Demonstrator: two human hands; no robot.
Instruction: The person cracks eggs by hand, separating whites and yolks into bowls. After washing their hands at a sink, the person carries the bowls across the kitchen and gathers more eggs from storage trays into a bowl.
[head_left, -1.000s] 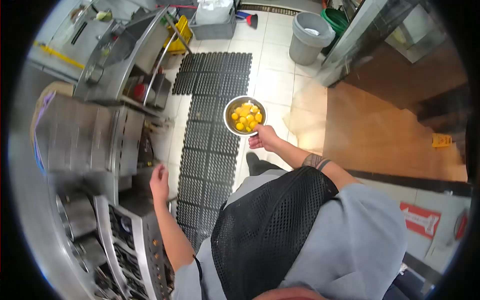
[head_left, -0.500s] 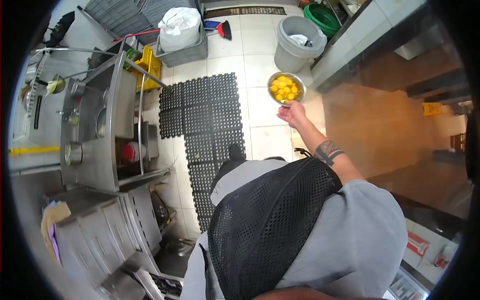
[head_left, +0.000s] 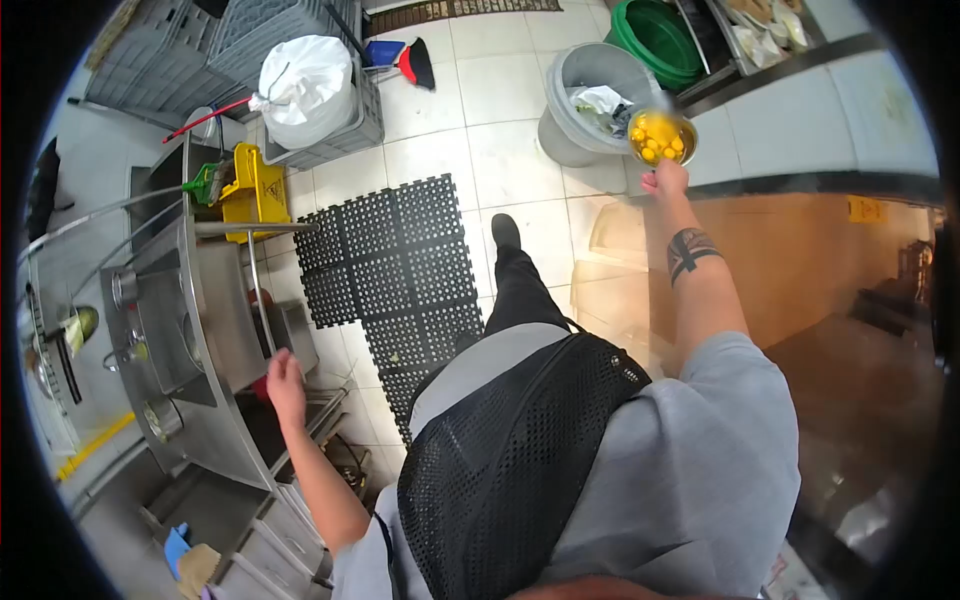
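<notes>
A round metal bowl (head_left: 660,137) holds several yellow egg yolks and is upright at the upper right. Its near rim is gripped by my right hand (head_left: 667,180), with that arm stretched forward. The far side of the bowl looks blurred. Beside the bowl, to its left, is a grey bin (head_left: 560,130) with crumpled white material inside. My left hand (head_left: 285,382) hangs at the left near the steel sink table (head_left: 215,330); its fingers are partly curled, and nothing shows in them.
A black rubber mat (head_left: 390,260) lies on white tiles. Beyond it are a yellow mop bucket (head_left: 255,190), a grey crate (head_left: 368,115) with a white bag, and a broom (head_left: 415,65). A green bin (head_left: 655,42) stands behind the grey one. One dark shoe (head_left: 506,232) is forward.
The bowl and my right hand have moved right and farther out, beside the grey bin. My left hand has come back into view. The surroundings have shifted as I moved forward.
</notes>
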